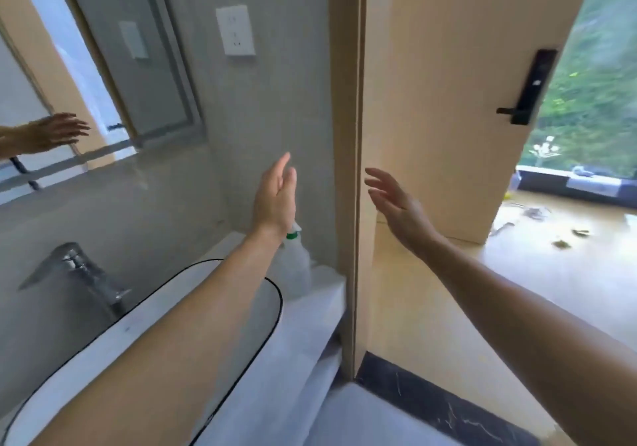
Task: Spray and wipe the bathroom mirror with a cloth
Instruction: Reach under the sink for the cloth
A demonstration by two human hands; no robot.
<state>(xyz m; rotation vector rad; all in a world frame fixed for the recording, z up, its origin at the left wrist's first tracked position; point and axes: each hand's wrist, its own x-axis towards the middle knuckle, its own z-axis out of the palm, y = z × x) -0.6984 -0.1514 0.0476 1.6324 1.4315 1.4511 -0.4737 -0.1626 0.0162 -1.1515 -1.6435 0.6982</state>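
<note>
Bottle [297, 266] beside left hand [275, 197]

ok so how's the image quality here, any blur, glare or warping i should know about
Head view: wide-angle warp bows the door frame and tilts the mirror; soft motion blur smears the spray bottle and tap; both hands, left hand and right hand, are slightly soft; daylight from the doorway is bright but not blown out; no hard glare on the mirror.

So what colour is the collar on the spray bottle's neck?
Green, on the translucent plastic spray bottle behind the left wrist; head view.
</note>
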